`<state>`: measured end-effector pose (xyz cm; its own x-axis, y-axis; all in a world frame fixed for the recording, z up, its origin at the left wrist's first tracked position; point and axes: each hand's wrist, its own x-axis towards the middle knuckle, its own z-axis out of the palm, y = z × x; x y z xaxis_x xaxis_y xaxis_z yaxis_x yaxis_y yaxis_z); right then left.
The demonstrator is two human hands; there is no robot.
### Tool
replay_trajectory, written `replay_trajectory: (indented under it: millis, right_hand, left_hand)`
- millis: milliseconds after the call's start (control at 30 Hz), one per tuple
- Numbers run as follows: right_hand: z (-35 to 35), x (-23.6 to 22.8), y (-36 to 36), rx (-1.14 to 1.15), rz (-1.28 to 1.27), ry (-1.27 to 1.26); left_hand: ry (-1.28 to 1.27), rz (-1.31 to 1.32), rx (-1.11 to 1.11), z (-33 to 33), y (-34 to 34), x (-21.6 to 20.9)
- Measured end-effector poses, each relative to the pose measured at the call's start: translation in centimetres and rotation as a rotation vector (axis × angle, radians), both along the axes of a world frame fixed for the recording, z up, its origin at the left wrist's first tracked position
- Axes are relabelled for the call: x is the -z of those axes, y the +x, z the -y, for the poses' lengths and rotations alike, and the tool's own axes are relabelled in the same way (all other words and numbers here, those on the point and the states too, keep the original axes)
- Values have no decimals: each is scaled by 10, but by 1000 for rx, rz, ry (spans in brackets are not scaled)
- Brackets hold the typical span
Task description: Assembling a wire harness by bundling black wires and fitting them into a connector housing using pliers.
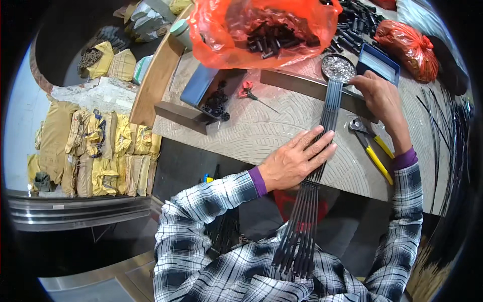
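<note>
A flat row of thin dark metal rods, resembling umbrella ribs, runs from my lap up across the table. My left hand lies over its middle, fingers stretched out and pressing it down. At the far end, where the rods look lighter and sit side by side, my right hand has thumb and forefinger pinched together. What is between those fingertips is too small to make out. Just beyond them sits a round dish of small shiny metal pieces. An open blue box stands behind my right hand.
Yellow-handled cutters lie right of the rods. A long metal bar crosses the table. Farther left are a red-handled screwdriver and a blue bin. An orange bag holds black parts. Loose black rods stand at right.
</note>
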<state>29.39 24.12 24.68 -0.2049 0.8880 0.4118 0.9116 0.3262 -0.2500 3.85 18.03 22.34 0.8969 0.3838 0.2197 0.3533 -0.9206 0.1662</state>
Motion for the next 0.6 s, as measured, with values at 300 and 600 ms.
replay_trajectory:
  millis: [300,600]
  right_hand:
    - [-14,15,2,-21,-43,115]
    - [-1,6,2,7,-59,84]
  left_hand:
    - [-10,-18,2,-3,9,-5]
    - [34,-65,14,-3,6,2]
